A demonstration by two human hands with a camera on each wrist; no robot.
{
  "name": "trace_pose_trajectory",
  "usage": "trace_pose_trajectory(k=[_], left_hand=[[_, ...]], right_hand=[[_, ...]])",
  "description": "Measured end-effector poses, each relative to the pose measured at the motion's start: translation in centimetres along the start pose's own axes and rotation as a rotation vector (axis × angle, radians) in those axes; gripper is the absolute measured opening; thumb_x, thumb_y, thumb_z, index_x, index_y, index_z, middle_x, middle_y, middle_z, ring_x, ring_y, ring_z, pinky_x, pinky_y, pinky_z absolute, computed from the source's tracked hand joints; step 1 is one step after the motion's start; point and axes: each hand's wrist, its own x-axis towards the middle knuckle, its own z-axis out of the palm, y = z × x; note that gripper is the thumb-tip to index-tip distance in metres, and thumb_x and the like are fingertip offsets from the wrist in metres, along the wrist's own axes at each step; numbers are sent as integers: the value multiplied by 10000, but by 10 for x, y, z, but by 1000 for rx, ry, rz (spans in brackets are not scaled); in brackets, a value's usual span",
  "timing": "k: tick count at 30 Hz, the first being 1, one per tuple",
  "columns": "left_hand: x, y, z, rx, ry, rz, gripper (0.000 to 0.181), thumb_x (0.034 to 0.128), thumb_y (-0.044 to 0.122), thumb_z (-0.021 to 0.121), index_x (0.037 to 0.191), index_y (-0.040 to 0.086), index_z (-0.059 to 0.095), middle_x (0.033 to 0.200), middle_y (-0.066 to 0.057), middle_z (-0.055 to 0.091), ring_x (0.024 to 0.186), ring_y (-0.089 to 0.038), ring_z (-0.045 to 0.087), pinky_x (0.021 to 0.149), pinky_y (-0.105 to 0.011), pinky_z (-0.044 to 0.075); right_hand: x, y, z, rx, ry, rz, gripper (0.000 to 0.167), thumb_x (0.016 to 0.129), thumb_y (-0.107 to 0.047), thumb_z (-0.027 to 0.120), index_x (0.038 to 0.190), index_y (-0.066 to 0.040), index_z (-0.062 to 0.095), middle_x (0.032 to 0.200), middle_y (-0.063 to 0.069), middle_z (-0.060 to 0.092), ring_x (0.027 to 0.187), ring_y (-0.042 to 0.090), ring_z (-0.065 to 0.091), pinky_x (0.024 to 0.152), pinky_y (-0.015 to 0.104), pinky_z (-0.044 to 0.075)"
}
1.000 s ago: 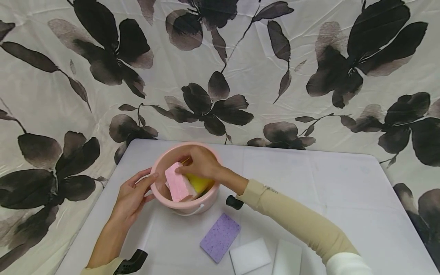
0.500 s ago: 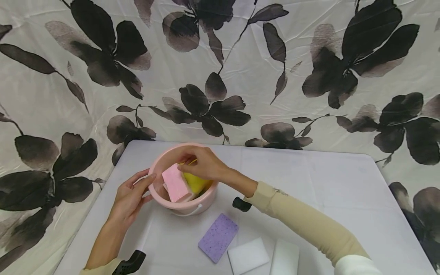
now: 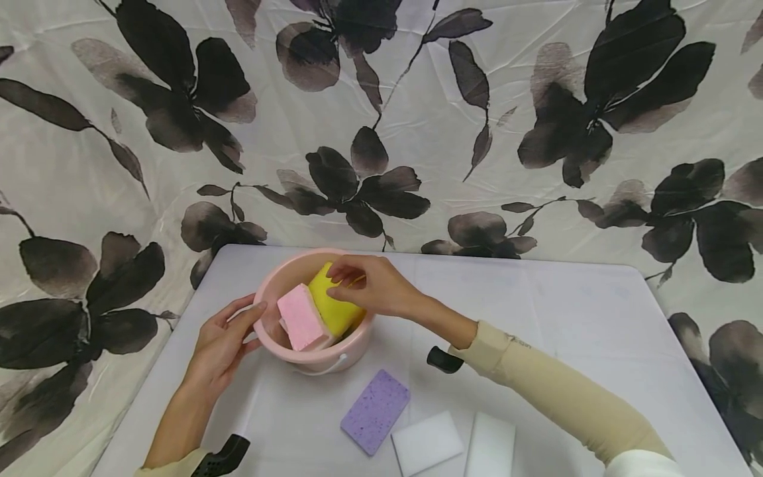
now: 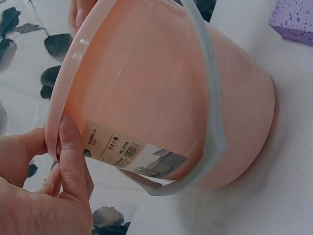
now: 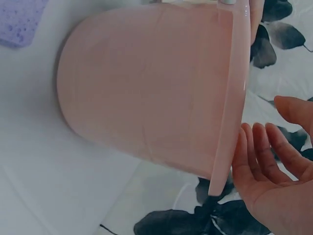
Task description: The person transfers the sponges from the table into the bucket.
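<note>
A pink bucket (image 3: 356, 346) stands at the back left of the table, its rim pinched between the thumb and fingers of my left hand (image 3: 217, 348). Inside it are a pink sponge (image 3: 303, 318) and a yellow sponge (image 3: 334, 310); what lies beneath them is hidden. My right hand (image 3: 381, 288) hovers over the bucket's right rim, thumb and fingers apart, holding nothing. In the right wrist view the fingers of this right hand (image 5: 274, 176) are loosely bent beside the rim. The left wrist view shows a paper label (image 4: 129, 149) and the grey handle (image 4: 212, 98) on the bucket.
In front of the bucket a speckled purple sponge (image 3: 375, 412) lies flat on the white table (image 3: 554, 351). Two white blocks, one squarish (image 3: 427, 442) and one longer (image 3: 491, 447), lie to its right. A floral cloth (image 3: 453, 146) hangs behind the table.
My right hand has let go of the sponges inside the bucket and drawn up and to the right, uncovering more of the yellow one. My left hand keeps its hold on the rim.
</note>
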Motion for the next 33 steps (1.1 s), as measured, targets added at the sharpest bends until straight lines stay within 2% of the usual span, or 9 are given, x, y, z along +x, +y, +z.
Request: trace_pose_trajectory(k=[3, 8, 15, 24, 28, 33], left_hand=[[1, -1, 0, 0, -5, 3, 736, 946, 430, 739, 1554, 159, 422, 1218, 82, 640, 971, -30, 658, 812, -219, 596], [3, -3, -1, -6, -10, 2, 714, 967, 400, 723, 1560, 158, 408, 1216, 90, 643, 967, -23, 655, 801, -216, 598], [1, -2, 0, 7, 1, 3, 738, 951, 433, 733, 1558, 155, 417, 1303, 38, 611, 974, -21, 652, 812, -217, 596], [-1, -1, -2, -7, 11, 3, 758, 916, 465, 761, 1536, 164, 446, 1167, 116, 643, 958, -29, 659, 802, -215, 597], [-1, -1, -1, -8, 9, 1, 757, 916, 466, 761, 1537, 168, 447, 1156, 124, 646, 963, -28, 661, 805, -217, 597], [-1, 0, 0, -13, 3, 5, 754, 916, 462, 762, 1536, 167, 449, 1152, 124, 653, 966, -29, 662, 803, -217, 597]], right_hand=[[-7, 2, -5, 21, 15, -4, 288, 936, -154, 770, 1176, -15, 694, 1112, 109, 700, 998, 162, 632, 936, 254, 557], [-20, 6, -12, 12, 33, -14, 286, 938, -168, 768, 1175, -22, 701, 1068, 55, 698, 966, 146, 632, 912, 270, 569], [-39, 15, -19, 9, 44, -11, 300, 945, -186, 762, 1187, -24, 690, 1098, 71, 701, 989, 140, 644, 937, 253, 559], [-65, 27, -21, -3, 51, -21, 335, 931, -222, 787, 1214, -74, 684, 1139, 20, 696, 1039, 154, 650, 971, 285, 552], [-77, 34, -19, 5, 60, -31, 331, 924, -203, 793, 1213, -85, 687, 1151, 35, 698, 1039, 191, 664, 970, 304, 559], [-90, 43, -15, 3, 62, -40, 326, 920, -210, 798, 1204, -93, 686, 1137, -16, 690, 1043, 238, 673, 966, 299, 559]])
